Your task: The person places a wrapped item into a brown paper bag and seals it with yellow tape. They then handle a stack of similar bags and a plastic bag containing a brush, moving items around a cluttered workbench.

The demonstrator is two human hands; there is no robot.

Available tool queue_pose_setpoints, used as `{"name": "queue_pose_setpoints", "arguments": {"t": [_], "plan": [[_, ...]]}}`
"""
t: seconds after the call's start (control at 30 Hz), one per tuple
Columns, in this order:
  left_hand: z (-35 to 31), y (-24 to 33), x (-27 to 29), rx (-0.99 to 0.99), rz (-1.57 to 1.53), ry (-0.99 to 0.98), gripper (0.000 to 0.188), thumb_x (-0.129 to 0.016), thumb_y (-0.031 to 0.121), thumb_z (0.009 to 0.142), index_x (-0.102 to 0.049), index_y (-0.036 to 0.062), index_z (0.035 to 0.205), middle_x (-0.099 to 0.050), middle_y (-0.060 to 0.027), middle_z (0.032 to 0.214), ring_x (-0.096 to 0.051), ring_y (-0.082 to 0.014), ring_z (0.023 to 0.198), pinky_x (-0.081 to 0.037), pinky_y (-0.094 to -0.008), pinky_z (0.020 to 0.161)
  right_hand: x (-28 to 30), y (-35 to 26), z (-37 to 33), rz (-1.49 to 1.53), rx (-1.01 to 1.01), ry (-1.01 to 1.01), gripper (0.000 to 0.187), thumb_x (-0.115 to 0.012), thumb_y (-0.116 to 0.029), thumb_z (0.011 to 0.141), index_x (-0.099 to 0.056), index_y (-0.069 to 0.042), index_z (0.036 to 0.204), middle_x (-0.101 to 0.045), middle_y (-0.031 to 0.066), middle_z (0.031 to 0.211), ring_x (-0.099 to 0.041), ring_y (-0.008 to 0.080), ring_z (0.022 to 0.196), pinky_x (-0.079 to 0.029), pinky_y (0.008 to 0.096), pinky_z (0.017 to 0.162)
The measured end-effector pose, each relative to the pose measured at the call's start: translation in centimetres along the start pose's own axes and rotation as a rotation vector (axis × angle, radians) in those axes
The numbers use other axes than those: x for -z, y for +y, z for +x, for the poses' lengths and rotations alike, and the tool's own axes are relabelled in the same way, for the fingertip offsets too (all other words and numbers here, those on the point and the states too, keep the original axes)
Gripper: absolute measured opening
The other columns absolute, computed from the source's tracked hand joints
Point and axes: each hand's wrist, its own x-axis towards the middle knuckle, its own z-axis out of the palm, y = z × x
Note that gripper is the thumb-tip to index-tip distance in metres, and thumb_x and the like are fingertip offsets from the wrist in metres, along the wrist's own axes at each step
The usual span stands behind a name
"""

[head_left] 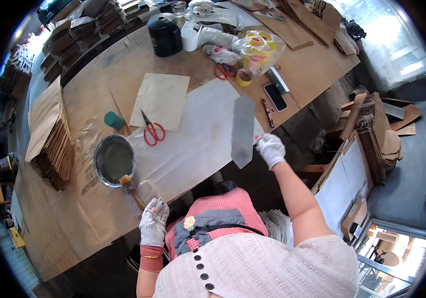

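My left hand (154, 222), in a white knit glove, is closed at the table's near edge around the handle end of a brush (132, 192). The brush's yellowish bristles lie by the rim of a round bowl (96, 158) of grey paste. My right hand (271, 150), also gloved, pinches the right edge of a long grey strip (243, 130) with pointed lower end. Part of that strip overlaps a large white sheet (200, 131), and its lower tip reaches past the table edge. Red-handled scissors (152, 133) rest partly on a smaller cream sheet (160, 99).
Folded brown paper bags (51, 136) stand at the left beside a green lid (114, 120). Farther back are a dark canister (164, 36), a white cup (189, 39), a yellow tape roll (244, 77) and a phone (275, 97). Bundled cardboard (372, 134) stands right of the table.
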Motion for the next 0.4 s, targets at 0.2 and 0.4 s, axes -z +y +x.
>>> {"name": "queue_pose_setpoints", "arguments": {"t": [0.2,0.4], "plan": [[0.7,-2.6,-5.9,-0.020,0.063,0.016,0.047,-0.052,0.027,0.099,-0.047,-0.0004,0.137,-0.053,-0.0173,0.137,-0.051,-0.0294,0.128,-0.042,-0.0452,0.110,1.5,6.8,15.1,-0.086,-0.243,0.050,0.055,-0.065,-0.036,0.085,-0.053,-0.007,0.130,-0.056,0.0151,0.134,-0.055,0.0328,0.124,-0.045,0.0436,0.101],[1.6,-5.2,-12.8,-0.021,0.188,0.022,0.056,-0.060,0.034,0.096,-0.046,-0.0007,0.137,-0.053,-0.0170,0.137,-0.054,-0.0302,0.125,-0.042,-0.0450,0.109,0.0,10.6,23.9,-0.152,-0.230,0.100,0.079,-0.073,-0.042,0.079,-0.044,-0.008,0.143,-0.040,0.0129,0.152,-0.043,0.0271,0.138,-0.038,0.0420,0.109]]}}
